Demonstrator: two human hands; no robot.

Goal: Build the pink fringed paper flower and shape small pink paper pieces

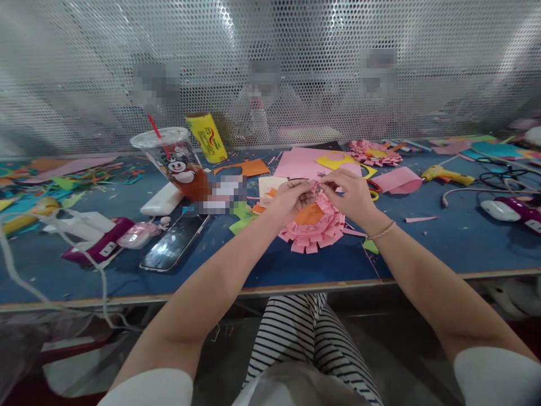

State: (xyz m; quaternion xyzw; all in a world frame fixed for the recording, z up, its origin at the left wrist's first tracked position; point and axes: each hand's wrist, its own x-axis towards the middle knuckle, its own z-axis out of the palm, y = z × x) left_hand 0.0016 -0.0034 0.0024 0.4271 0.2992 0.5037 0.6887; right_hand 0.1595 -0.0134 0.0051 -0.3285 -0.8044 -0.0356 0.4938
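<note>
The pink paper flower (310,245) lies under my hands near the front edge, at twelve o'clock from my lap, its orange centre (309,215) facing up. It is round, so it has no long axis. My left hand (295,198) and right hand (351,193) meet over its far rim, thumbs and fingertips closed on a small bit of pink paper (316,184); which way that bit points I cannot tell.

The blue table (270,277) is strewn with coloured scraps, and a perforated metal panel (296,34) stands upright behind it.

I count two pink flowers, the other flower (376,153) at one o'clock from mine. There are two yellow glue guns: one (450,175) at two o'clock, one (36,215) at nine. One drink cup (183,172) with a red straw stands at ten, one yellow can (207,137) at eleven, and one phone (175,242) lies near nine.
</note>
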